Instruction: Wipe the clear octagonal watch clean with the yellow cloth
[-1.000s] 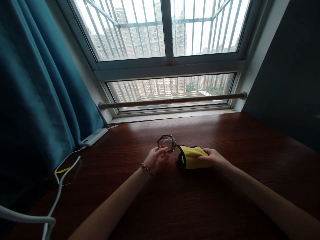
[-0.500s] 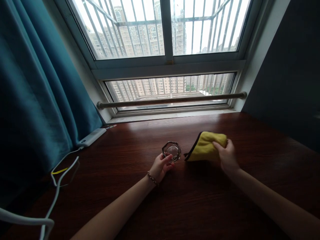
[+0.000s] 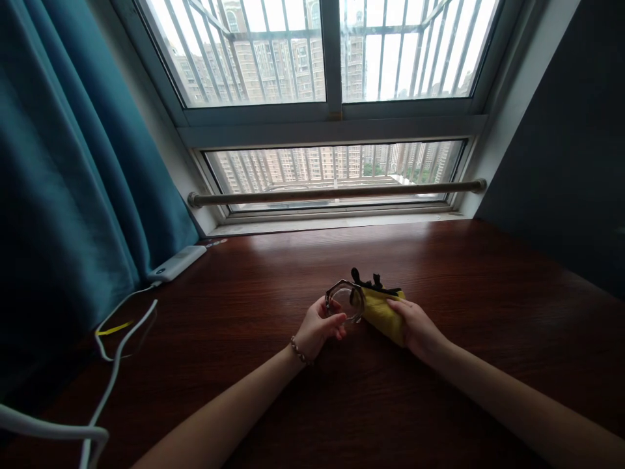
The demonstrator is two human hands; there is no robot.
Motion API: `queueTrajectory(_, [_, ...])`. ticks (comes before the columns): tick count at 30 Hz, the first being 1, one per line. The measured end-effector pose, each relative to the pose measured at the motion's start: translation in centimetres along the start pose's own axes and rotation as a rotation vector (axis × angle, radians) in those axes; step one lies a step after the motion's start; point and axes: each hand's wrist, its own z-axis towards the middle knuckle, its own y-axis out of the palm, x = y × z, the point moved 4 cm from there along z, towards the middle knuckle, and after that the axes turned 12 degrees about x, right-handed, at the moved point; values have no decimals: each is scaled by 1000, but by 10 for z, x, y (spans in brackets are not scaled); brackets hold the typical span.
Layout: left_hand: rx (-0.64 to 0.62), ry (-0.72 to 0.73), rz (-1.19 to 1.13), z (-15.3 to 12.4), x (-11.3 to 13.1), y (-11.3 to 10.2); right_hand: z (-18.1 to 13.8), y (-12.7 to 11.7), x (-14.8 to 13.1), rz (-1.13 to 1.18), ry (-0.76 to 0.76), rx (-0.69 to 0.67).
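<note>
Yellow cloth (image 3: 383,314) with black trim, clear glass dish (image 3: 344,301), teal curtain (image 3: 63,182), dark reddish-brown table (image 3: 439,273)

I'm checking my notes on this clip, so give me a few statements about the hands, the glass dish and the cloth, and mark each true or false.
1. The left hand holds a small glass dish. True.
2. The right hand holds a blue cloth. False: the cloth is yellow with dark edging.
3. The cloth lies far from the dish. False: it is pressed against it.
4. A white power bank lies by the curtain. True.
</note>
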Motion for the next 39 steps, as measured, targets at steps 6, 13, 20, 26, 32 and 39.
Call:
queueTrajectory(6, [-13,34,95,2,-4,6,-4,10,3,217,22,-90])
queueTrajectory(13, [-46,53,174,1,-1,9,-5,9,6,173,-7,-63])
queueTrajectory(20, [-32,140,231,-9,1,13,0,23,-1,-397,-285,-211])
queueTrajectory(26, [9,214,230,-11,9,19,14,32,-13,-971,-686,53])
queueTrajectory(32, [-78,179,70,23,14,18,35,46,-30,-1049,-713,206])
queueTrajectory(39, [-129,163,-38,35,9,14,33,42,-33,-975,-673,166])
